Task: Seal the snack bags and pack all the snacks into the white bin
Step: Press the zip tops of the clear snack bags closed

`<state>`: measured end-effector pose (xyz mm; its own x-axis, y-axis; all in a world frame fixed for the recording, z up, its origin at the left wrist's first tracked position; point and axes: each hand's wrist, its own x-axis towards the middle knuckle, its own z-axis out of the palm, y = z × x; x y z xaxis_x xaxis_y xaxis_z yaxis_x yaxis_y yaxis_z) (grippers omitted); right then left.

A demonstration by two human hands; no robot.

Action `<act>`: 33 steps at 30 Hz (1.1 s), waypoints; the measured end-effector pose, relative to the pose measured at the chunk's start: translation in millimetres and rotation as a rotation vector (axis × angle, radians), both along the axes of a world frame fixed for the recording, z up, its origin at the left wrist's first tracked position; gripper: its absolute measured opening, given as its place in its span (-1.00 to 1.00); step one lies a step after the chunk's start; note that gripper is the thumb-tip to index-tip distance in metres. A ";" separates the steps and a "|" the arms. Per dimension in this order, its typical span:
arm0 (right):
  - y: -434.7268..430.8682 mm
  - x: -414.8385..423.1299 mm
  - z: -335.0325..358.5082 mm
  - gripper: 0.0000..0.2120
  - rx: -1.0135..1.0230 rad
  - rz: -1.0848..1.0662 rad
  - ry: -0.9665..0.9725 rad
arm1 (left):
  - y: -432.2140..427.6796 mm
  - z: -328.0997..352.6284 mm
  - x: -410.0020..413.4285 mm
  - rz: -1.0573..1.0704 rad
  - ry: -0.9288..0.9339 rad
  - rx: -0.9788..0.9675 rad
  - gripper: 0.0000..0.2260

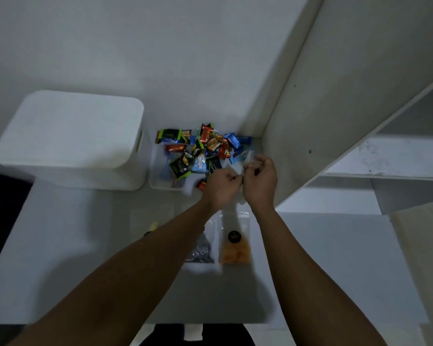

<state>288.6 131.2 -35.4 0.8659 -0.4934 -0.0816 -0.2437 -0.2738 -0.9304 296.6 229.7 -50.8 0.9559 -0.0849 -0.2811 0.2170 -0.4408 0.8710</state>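
- counter (335, 258): white, carries everything.
- shelf unit (298, 108): walls off the right side, hard against the tray.
- white bin (70, 136): far left, just beside the tray, well apart from the flat bags.
- clear tray (158, 176): heaped with wrapped snacks (200, 148); hands hide its near right corner.
- dark-filled bag (201, 248) and orange-filled bag (235, 250): flat, side by side; left forearm crosses the dark one's edge.
- left hand (221, 187), right hand (260, 181): fingers curled, pinching a clear bag (249, 158) between them over the tray; blurred.
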 end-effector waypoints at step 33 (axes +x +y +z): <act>126.0 -39.9 230.3 -0.79 -0.148 0.630 -0.234 | 190.6 197.1 -58.8 0.143 -0.481 -0.409 -0.89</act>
<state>248.8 257.3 194.8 0.9780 0.1183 0.1719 0.2063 -0.4258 -0.8810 237.9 420.3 146.3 0.9769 0.0436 0.2093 -0.2072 -0.0484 0.9771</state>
